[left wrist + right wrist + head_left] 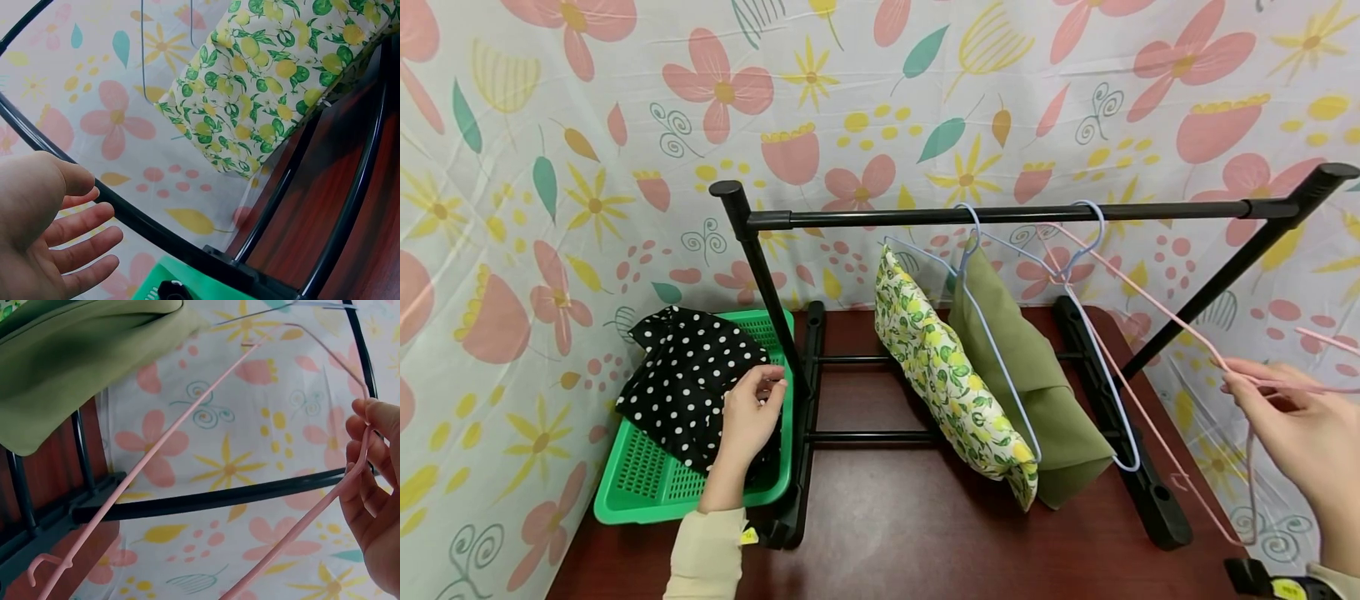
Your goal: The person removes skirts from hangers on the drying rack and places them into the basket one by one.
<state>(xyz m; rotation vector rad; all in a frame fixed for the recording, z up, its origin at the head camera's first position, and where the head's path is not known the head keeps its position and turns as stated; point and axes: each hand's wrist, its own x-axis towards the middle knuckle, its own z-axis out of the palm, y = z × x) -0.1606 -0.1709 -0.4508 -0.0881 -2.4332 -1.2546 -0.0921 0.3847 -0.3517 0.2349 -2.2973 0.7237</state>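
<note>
The left hand sits at the lower left, palm showing, its fingers straight and slightly spread, holding nothing. Just past them runs a black rack bar, slanting down to the right. Beyond it hangs a lemon-print cloth against the flowered backdrop. A green basket corner shows at the bottom, with dark red tabletop to the right.

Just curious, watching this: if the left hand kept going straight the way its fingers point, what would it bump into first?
Probably the black rack's upright post. The left hand hovers over the polka-dot cloth in the green basket, fingers aimed toward that post, which stands just beyond them. Depth is hard to judge.
</note>
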